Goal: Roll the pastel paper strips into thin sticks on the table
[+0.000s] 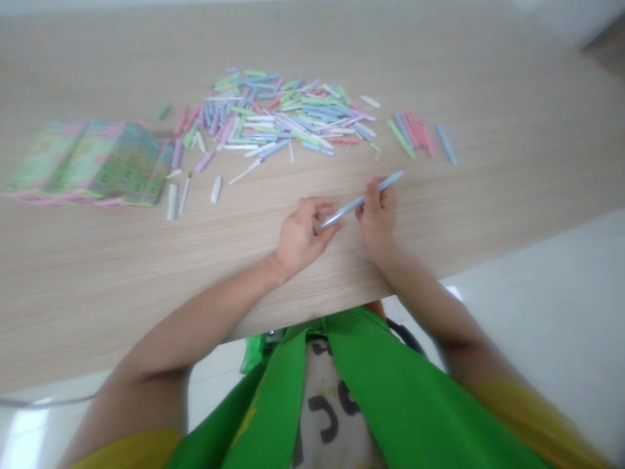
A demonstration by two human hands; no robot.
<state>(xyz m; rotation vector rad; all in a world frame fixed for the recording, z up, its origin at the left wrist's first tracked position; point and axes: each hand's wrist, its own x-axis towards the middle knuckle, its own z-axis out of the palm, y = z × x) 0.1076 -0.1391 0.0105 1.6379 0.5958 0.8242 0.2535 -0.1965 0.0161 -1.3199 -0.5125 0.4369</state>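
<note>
A pale blue pen (359, 202) is held at its lower end in the left hand's (303, 236) fingers and near its upper end by the right hand (378, 218), above the table (508, 202).

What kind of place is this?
Likely an assembly or packing workstation: a wide wood-grain table, a loose heap of pastel pen-like parts, and printed packs set beside it.

Glossy, plastic-looking blue pen (349, 207); pale wood-grain tabletop (170, 273), smooth and matt.
</note>
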